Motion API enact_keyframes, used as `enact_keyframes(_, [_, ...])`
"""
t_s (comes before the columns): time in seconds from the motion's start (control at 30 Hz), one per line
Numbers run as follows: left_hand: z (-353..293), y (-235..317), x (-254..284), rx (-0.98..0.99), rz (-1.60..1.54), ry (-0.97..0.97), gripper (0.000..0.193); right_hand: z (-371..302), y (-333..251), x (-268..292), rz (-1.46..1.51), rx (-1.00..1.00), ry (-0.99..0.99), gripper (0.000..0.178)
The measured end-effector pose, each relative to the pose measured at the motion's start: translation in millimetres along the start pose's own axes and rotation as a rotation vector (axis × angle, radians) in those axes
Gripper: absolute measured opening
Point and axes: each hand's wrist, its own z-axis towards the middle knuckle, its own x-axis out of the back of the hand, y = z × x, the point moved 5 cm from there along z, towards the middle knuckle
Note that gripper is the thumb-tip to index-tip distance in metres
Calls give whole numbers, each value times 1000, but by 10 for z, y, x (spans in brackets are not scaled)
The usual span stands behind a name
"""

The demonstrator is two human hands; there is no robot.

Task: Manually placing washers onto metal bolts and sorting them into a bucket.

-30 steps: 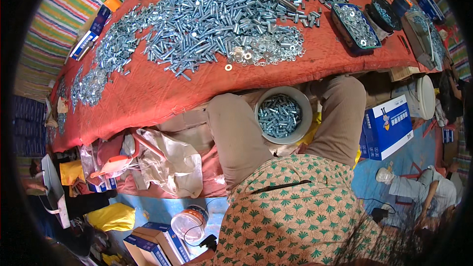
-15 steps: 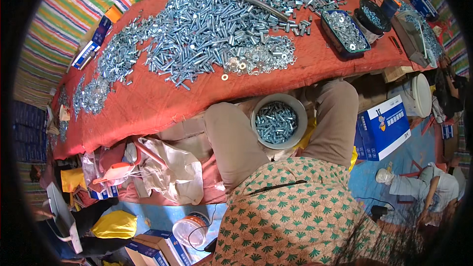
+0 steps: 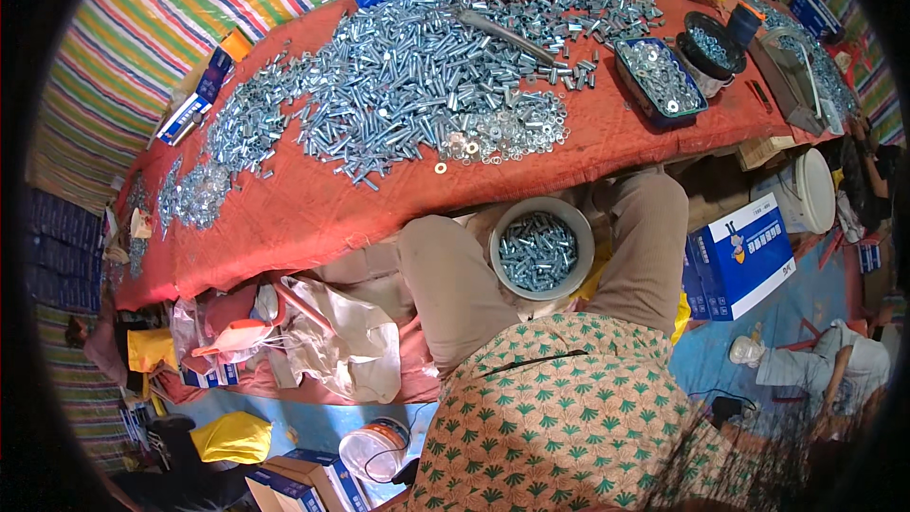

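Note:
Neither of my hands shows; only my lap and a patterned apron point(image 3: 569, 398) come into view from below. Between my knees stands a round grey tub point(image 3: 497, 256), partly filled with small silvery metal fasteners point(image 3: 537, 251). Beyond it, a red cloth point(image 3: 313, 218) covers a wide surface. A large heap of metal bolts or sleeves point(image 3: 389, 85) is spread over it. Flat washers point(image 3: 512, 128) lie along the near edge of that heap. A grey metal bar point(image 3: 507, 35) rests across the pile.
At the right of the cloth sit a dark tray point(image 3: 703, 114) of washers and a black bowl point(image 3: 737, 68) of small parts. Blue-and-white cartons point(image 3: 749, 256) and a white bucket point(image 3: 813, 192) stand at floor level. A seated person point(image 3: 825, 360) is at far right.
The whole view has shifted slightly, showing more of the open box at the back. At lower left, the grey panel beside another person has left the view. The tub and heap look unchanged.

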Motion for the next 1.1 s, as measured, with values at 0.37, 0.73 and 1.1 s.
enact_keyframes(0.37, [3,-66,7,14,3,-1,23,-4,7,-19,-18,0,-28,9])
enact_keyframes(0.73, [9,-102,-3,2,16,0,23,-157,104,-25,-66,-18,-79,10])
enact_keyframes(1.1, [92,-742,462,-263,337,220,23,-101,506,222,717,-31,-195,21])
